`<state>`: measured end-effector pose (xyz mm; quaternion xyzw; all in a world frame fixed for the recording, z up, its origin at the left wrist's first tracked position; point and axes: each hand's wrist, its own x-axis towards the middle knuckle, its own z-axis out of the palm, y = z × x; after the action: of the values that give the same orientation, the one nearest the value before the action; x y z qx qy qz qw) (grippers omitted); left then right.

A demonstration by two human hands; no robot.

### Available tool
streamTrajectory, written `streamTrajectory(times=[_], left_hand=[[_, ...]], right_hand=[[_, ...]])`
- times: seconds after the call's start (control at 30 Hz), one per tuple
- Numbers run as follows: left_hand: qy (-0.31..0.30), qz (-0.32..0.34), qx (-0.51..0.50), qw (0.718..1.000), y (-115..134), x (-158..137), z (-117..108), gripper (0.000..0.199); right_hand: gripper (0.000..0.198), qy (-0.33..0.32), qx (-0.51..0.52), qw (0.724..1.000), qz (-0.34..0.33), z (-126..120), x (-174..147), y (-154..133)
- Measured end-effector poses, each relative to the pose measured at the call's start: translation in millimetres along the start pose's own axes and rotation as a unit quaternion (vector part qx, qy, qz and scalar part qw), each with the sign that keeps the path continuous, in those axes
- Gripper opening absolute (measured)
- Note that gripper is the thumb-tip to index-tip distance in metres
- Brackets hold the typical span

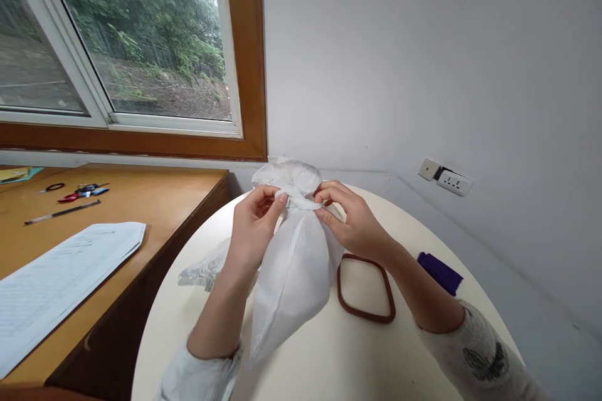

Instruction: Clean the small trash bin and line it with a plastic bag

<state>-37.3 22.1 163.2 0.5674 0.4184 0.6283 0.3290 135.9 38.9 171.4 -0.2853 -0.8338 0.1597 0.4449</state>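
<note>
A white, slightly see-through bag [296, 269] stands gathered at its neck on the round table, its lower part bulging toward me. Around the neck runs a white strip [303, 203], which looks like a tie or a twisted band. My left hand [256, 219] pinches the left end of this strip between thumb and fingers. From the other side, my right hand [345, 213] pinches the strip's right end. Above the strip the bag's ruffled top [286, 172] flares out. What the bag contains, if anything, cannot be made out.
A brown rounded frame [390, 301] and a folded purple cloth [441, 274] lie on the white round table [188, 326]. Crumpled clear plastic [202, 272] is at left. The wooden desk [188, 188] holds papers [70, 282], a pen [61, 212] and keys [87, 189].
</note>
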Motion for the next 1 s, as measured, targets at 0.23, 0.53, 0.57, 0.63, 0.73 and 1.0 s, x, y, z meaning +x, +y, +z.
streamTrajectory(times=[0.23, 0.53, 0.57, 0.63, 0.73, 1.0], left_hand=[[0.019, 0.02, 0.018, 0.999, -1.4, -1.2, 4.1, 0.021], [0.029, 0.093, 0.091, 0.991, -6.3, -1.7, 6.5, 0.011], [0.035, 0.097, 0.1, 0.99, -6.9, -1.1, 5.3, 0.011], [0.061, 0.11, 0.122, 0.985, -7.6, 0.3, 1.7, 0.012], [0.09, 0.114, 0.138, 0.98, -8.2, 2.5, -4.4, 0.013], [0.014, 0.043, 0.045, 0.998, -8.2, 3.9, -1.6, 0.022]], right_hand=[[0.015, 0.035, -0.101, 0.994, -0.037, 6.9, 0.8, -20.2], [0.018, 0.002, -0.256, 0.965, -0.062, 14.4, 9.4, -18.1], [0.019, -0.001, -0.235, 0.97, -0.068, 13.9, 9.3, -17.0], [0.019, -0.006, -0.157, 0.984, -0.08, 11.9, 8.8, -16.9], [0.016, -0.027, -0.027, 0.996, -0.078, 7.2, 8.3, -20.2], [0.033, -0.018, -0.116, 0.992, 0.04, 9.0, 10.9, -20.7]])
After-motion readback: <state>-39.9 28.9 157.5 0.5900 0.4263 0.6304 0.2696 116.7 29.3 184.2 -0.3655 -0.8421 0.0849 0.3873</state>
